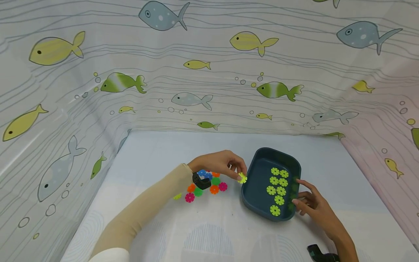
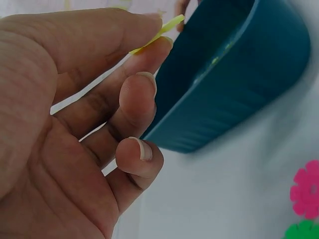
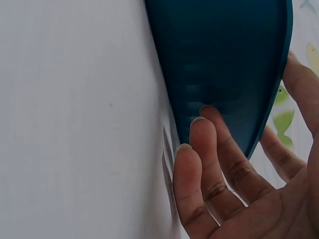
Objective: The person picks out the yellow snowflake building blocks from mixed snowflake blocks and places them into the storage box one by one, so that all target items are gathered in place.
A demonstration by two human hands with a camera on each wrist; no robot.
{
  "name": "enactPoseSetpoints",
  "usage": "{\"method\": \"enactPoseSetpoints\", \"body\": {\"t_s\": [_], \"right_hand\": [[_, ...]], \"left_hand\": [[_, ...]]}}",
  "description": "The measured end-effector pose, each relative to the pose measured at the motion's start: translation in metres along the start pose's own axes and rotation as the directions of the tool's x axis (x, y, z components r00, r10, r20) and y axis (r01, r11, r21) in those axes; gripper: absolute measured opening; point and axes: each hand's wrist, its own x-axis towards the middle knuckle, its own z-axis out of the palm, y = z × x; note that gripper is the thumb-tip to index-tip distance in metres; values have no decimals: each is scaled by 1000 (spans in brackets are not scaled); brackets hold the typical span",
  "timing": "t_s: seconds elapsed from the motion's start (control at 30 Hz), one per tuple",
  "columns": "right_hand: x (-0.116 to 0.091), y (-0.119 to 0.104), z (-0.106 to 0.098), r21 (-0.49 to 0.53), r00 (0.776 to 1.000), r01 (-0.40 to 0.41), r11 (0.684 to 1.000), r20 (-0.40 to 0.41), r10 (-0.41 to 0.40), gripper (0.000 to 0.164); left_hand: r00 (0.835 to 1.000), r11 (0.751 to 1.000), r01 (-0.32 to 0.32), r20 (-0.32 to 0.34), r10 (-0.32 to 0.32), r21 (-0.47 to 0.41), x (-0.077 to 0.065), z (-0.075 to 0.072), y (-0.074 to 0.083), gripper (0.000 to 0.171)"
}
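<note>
Between thumb and forefinger, my left hand pinches a yellow flower-shaped plastic disc. The disc is at the left rim of a dark teal plastic tub, edge-on in the left wrist view. Inside the tub, several matching yellow discs lie in two rough columns toward the right. My right hand holds the tub's right side, with thumb and forefinger at the rim. In the right wrist view its other fingers are bent against the outer wall.
Under and beside the left wrist lie loose pink, orange, green and blue discs, partly hidden by the wrist camera. One yellow disc lies by the left forearm. Fish-printed sheeting rises behind the white table surface.
</note>
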Motion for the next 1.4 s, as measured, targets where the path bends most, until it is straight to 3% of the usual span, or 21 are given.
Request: {"method": "enactPoseSetpoints", "body": {"t_s": [0.33,0.67,0.9,1.17,1.4], "right_hand": [[1,0,-1,10,1000,-6,1000,5,6,74],[1,-1,-1,10,1000,6,1000,8,-6,74],[1,-2,-1,13,1000,-13,1000,9,13,73],[0,-5,-2,37,1000,-7,999,3,7,74],[2,1,-4,32,1000,14,999,16,-15,74]], "left_hand": [[995,999,-19,95,22,-25,30,7,6,17],[978,998,-41,200,52,-57,58,12,10,19],[954,999,-26,299,37,-39,83,16,18,19],[928,1000,-11,372,16,-17,108,27,18,19],[899,998,65,434,-53,-13,119,36,15,19]]}}
